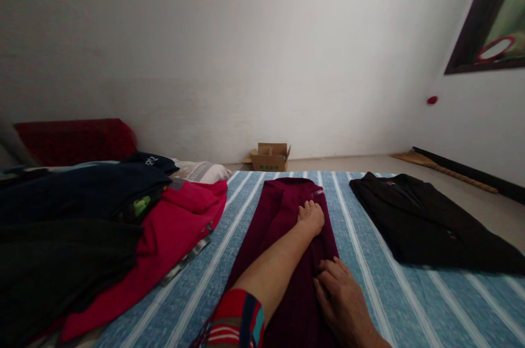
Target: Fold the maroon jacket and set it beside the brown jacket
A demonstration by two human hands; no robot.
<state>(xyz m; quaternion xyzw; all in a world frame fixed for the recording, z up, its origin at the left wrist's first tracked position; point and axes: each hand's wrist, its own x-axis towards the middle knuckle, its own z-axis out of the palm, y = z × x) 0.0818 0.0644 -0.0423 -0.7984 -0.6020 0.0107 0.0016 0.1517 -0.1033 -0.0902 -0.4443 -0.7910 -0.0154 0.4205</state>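
The maroon garment [275, 221] lies on the striped sheet [243, 211], the left hand [312, 218], fingers bent, upon its far part, the right hand [341, 294], fingers curled, at its right edge, grip undeterminable for both.

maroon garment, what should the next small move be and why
Probably smooth the garment flat along its right side with the right hand: creases run lengthwise in the cloth, that hand is already at that side, and the left hand rests farther up, where it could steady the cloth.
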